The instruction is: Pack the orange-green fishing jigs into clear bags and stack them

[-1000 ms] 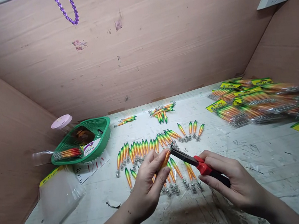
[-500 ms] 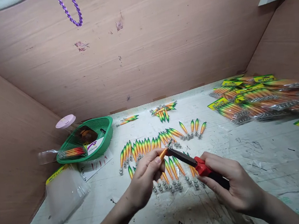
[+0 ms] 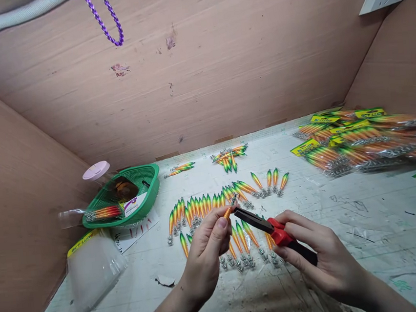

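Observation:
Between the thumb and fingers of my left hand is a fishing lure, orange on the body, its hook end pointing up and away. My right hand is wrapped round pliers with red and black handles. The dark jaws reach left to the lure's hook end; whether they grip it I cannot tell. Beneath and behind my hands lie rows of green, yellow and orange lures with metal hook crowns. Part of the nearer row is hidden by my hands.
A green basket with a packet of red lures stands at the left, beside clear plastic bags. Bagged lures are heaped at the right. A small lure pile lies near the back wall. A purple cord hangs above.
The view has shifted slightly, so the surroundings sit a little lower and further right. The lure in my left hand has turned a little, and the pliers stay close to its hook end.

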Demonstrator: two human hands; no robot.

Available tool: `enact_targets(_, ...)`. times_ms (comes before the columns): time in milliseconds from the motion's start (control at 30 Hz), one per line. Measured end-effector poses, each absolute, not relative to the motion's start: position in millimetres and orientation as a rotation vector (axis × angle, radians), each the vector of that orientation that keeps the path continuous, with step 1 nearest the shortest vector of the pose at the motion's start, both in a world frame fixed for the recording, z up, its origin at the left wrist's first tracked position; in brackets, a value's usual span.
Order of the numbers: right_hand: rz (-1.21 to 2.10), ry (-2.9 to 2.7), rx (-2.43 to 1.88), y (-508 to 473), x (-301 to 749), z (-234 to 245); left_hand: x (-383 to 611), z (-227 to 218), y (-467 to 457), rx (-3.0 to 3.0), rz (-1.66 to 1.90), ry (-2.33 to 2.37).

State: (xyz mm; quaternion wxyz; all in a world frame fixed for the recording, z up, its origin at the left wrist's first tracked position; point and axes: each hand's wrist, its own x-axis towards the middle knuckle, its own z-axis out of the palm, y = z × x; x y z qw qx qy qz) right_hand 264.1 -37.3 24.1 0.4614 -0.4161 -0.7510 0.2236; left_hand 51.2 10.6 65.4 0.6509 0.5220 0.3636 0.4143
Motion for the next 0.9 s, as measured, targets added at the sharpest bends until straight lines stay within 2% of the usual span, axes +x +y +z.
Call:
enact_targets(200,0.553,-1.823,-1.031,-39.9,261.8,25.6,52.2,62.6,7.2,1.349,0.967,0.922)
enact_targets(533,0.534,-1.813,-1.051,-40.1,258.9,28.3,53.3,56.9,5.5,1.995,1.231,1.020)
enact_targets(700,0.550,-1.829,-1.050,-43.4,255.7,30.4,58.5,51.0,-0.3,1.870,1.311,1.014)
enact_targets(900,0.536,-1.816,-1.004,-43.7,254.3,29.7,66.0,45.4,-6.6,1.345,1.213,1.006)
